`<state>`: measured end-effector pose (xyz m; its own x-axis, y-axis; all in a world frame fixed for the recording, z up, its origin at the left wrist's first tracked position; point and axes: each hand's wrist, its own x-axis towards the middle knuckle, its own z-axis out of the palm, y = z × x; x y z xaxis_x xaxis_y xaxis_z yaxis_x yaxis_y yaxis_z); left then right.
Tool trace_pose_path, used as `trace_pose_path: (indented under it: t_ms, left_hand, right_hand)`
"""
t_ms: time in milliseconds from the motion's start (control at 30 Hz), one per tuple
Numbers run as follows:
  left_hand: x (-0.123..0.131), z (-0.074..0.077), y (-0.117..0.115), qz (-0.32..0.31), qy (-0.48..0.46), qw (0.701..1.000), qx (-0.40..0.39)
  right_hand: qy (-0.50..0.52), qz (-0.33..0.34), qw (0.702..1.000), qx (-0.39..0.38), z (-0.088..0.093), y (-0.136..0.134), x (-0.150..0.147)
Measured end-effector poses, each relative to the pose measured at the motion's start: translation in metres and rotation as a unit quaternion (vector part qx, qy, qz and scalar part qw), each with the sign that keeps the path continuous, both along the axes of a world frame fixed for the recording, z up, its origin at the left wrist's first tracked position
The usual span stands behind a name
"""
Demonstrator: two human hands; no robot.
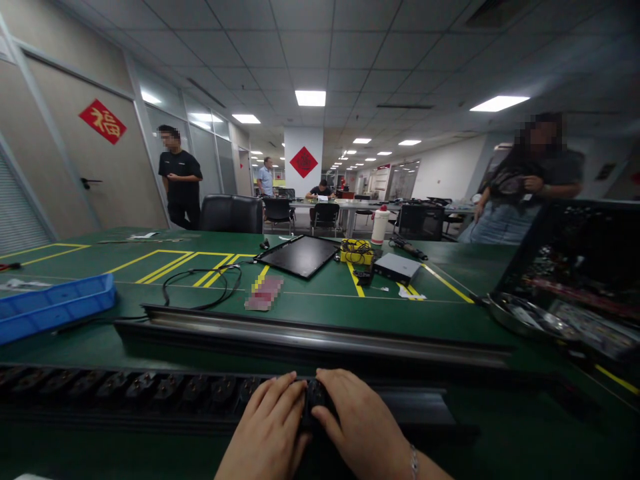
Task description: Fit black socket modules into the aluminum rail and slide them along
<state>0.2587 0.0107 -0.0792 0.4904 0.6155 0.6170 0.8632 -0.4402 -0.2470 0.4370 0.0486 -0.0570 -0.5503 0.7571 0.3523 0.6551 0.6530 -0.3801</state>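
My left hand [267, 427] and my right hand [357, 423] meet at the near edge of the green table [320, 303]. Both pinch a small black part [315, 398], which sits at the right end of a long row of similar black parts in a black strip [125, 390]. The fingers of each hand curl around the part and press on it. Right of my hands the black strip [415, 407] continues without parts. Just beyond lies a long metal rail [320, 333] across the table.
A blue tray [53, 303] sits at left, a black cable [200, 287] and a black flat panel [300, 255] mid-table, a yellow box [356, 252] and a grey box [397, 267] beyond. A metal dish [525, 317] and a dark board [575, 267] stand at right. Several people stand or sit behind.
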Motion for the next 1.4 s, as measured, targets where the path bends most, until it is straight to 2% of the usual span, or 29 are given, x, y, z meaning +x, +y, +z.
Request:
trace_pose_path:
  t_ms: [200, 467, 733, 933, 1200, 1400]
  left_hand:
    - [-0.0004, 0.0043, 0.0003, -0.006, 0.035, 0.999, 0.028]
    - [0.0036, -0.0054, 0.0011, 0.006, 0.008, 0.999, 0.049]
    - [0.0014, -0.0012, 0.0002, 0.008, 0.051, 0.998, 0.04]
    - [0.0006, -0.0033, 0.0006, 0.004, 0.036, 0.999, 0.041]
    - [0.0009, -0.0028, 0.0006, 0.007, 0.055, 0.997, 0.05]
    - [0.0012, 0.0008, 0.0, 0.01, 0.061, 0.997, 0.042]
  right_hand:
    - [-0.001, 0.002, 1.0, -0.007, 0.0011, -0.0004, 0.0027]
    - [-0.005, 0.004, 0.999, -0.035, 0.0053, 0.0007, 0.0067]
    - [0.007, -0.006, 0.999, -0.046, 0.008, 0.0003, 0.0083]
    - [0.018, 0.014, 0.999, -0.027, 0.0037, 0.0009, 0.0071]
    - [0.022, 0.005, 1.0, -0.02, 0.0031, -0.0004, 0.0059]
    - [0.028, -0.009, 0.999, -0.045, 0.0054, -0.0013, 0.0065]
